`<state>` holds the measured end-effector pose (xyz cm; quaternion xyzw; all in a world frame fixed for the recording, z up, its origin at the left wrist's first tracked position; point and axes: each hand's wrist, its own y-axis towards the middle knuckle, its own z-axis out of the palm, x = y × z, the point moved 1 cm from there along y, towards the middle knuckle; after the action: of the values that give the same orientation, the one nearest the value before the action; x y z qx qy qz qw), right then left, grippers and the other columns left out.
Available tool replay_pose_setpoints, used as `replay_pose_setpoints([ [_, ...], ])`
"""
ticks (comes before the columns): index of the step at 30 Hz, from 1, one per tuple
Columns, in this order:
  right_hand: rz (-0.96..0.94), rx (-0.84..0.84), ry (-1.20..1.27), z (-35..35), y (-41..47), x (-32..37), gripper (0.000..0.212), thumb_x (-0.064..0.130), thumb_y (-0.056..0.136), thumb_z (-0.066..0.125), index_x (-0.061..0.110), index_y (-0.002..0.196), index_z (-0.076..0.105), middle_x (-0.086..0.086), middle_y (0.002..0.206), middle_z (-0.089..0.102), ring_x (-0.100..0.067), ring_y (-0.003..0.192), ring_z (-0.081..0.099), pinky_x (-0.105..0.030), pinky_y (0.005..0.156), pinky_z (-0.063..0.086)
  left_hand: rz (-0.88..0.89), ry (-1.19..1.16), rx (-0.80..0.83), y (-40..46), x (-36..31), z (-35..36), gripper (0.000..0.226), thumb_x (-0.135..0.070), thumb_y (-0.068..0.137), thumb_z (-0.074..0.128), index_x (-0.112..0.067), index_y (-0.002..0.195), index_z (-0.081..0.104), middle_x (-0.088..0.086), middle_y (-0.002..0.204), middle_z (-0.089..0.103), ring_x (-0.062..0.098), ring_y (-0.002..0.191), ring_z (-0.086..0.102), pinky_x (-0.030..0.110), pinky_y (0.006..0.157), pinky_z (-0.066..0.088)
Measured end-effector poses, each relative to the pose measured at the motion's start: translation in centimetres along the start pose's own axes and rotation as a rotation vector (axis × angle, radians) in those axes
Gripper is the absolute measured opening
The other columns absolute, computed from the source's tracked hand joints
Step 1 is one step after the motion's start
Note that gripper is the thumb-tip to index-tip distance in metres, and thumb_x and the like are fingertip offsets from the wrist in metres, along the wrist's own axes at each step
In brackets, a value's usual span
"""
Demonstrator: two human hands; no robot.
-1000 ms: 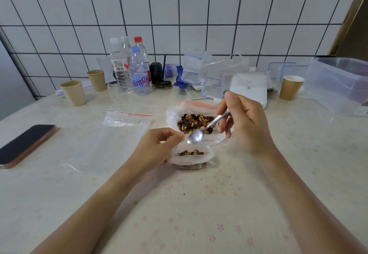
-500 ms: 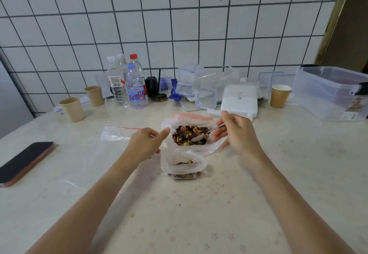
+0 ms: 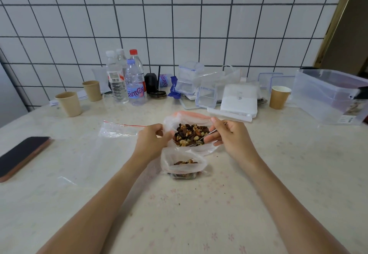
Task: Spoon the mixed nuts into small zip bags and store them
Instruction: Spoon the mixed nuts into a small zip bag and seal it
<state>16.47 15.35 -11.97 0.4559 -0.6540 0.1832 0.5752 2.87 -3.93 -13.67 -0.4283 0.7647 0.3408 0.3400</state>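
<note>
Two hands meet over the nut bag (image 3: pixel 187 120) on the tabletop (image 3: pixel 278 174). Left hand (image 3: pixel 150 141) pinches the bag's left rim. Between the hands lie the nuts (image 3: pixel 190 134), and just nearer sits a small zip bag (image 3: pixel 182 164), open and part filled. Right hand (image 3: pixel 229 136) grips the spoon (image 3: pixel 207 135), its bowl buried in the nuts.

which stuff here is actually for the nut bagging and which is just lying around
In use: big bag of mixed nuts, spoon, small zip bag, spare zip bag, storage box.
Lying about: phone, water bottles, paper cups.
</note>
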Motion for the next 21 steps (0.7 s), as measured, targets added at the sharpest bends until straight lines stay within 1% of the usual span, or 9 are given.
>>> replay_pose_setpoints([
  [2,0.017,-0.003,0.002,0.3,-0.1,-0.3,0.038,0.041,0.105,0.054,0.013,0.089,0.073,-0.001,0.075,0.079,-0.021,0.077,0.077,-0.042,0.078,0.062,-0.028,-0.072,0.035,-0.1,0.0,0.0,0.026,-0.037,0.095,0.073,-0.017,0.078,0.068,0.003,0.08,0.067,0.025,0.081,0.066,0.045,0.082,0.056],
  [4,0.049,0.018,0.001,0.9,-0.3,-0.4,0.037,0.042,0.105,0.055,0.014,0.091,0.074,0.001,0.077,0.08,-0.023,0.079,0.077,-0.045,0.078,0.062,-0.039,-0.116,0.054,-0.2,0.2,0.0,0.021,-0.036,0.095,0.073,-0.017,0.084,0.072,0.005,0.081,0.068,0.024,0.082,0.066,0.046,0.084,0.056],
  [7,0.1,0.025,0.05,1.5,-0.5,-0.5,0.035,0.038,0.105,0.056,0.01,0.093,0.075,-0.001,0.078,0.08,-0.024,0.081,0.077,-0.048,0.079,0.061,-0.05,-0.133,0.063,-0.3,0.4,0.0,0.019,-0.036,0.094,0.074,-0.019,0.085,0.074,0.0,0.077,0.066,0.02,0.078,0.063,0.038,0.078,0.053],
  [9,0.126,-0.008,0.081,1.5,-0.6,-0.4,0.036,0.037,0.105,0.056,0.009,0.093,0.074,-0.002,0.078,0.08,-0.03,0.082,0.077,-0.048,0.077,0.061,-0.058,-0.145,0.061,-0.4,0.3,0.0,0.02,-0.036,0.094,0.074,-0.019,0.084,0.073,-0.002,0.076,0.065,0.017,0.076,0.062,0.035,0.076,0.051],
  [12,0.147,-0.074,0.107,1.1,-0.6,-0.4,0.038,0.038,0.105,0.055,0.008,0.092,0.073,-0.004,0.077,0.08,-0.03,0.08,0.078,-0.044,0.07,0.062,-0.062,-0.164,0.062,-0.6,0.1,-0.2,0.018,-0.036,0.094,0.074,-0.02,0.086,0.075,0.001,0.079,0.07,0.018,0.078,0.066,0.037,0.079,0.054],
  [15,0.121,-0.105,0.062,1.0,-0.6,-0.3,0.041,0.041,0.105,0.054,0.007,0.092,0.074,-0.003,0.076,0.08,-0.029,0.075,0.077,-0.042,0.068,0.062,-0.062,-0.169,0.061,-0.9,-0.3,-0.4,0.021,-0.036,0.095,0.072,-0.016,0.089,0.075,0.005,0.083,0.072,0.021,0.081,0.067,0.042,0.085,0.056],
  [18,0.088,-0.085,0.021,1.4,-0.8,-0.4,0.038,0.04,0.104,0.056,0.009,0.093,0.075,0.001,0.077,0.08,-0.029,0.071,0.075,-0.039,0.066,0.061,-0.061,-0.199,0.065,-1.1,-0.8,-0.6,0.021,-0.036,0.096,0.072,-0.017,0.087,0.074,0.01,0.09,0.075,0.029,0.091,0.072,0.045,0.089,0.056],
  [19,0.083,-0.066,0.02,1.7,-0.8,-0.5,0.036,0.04,0.104,0.057,0.01,0.095,0.076,0.001,0.078,0.08,-0.028,0.073,0.075,-0.038,0.066,0.061,-0.058,-0.206,0.069,-1.2,-0.9,-0.6,0.021,-0.036,0.096,0.072,-0.018,0.086,0.074,0.01,0.091,0.076,0.029,0.092,0.072,0.045,0.09,0.056],
  [21,0.097,-0.029,0.046,2.1,-1.0,-0.7,0.033,0.037,0.104,0.059,0.009,0.1,0.076,0.001,0.082,0.081,-0.028,0.079,0.077,-0.041,0.069,0.063,-0.049,-0.209,0.073,-1.3,-1.0,-0.6,0.024,-0.037,0.096,0.072,-0.017,0.082,0.072,0.009,0.088,0.076,0.029,0.09,0.073,0.045,0.088,0.056],
])
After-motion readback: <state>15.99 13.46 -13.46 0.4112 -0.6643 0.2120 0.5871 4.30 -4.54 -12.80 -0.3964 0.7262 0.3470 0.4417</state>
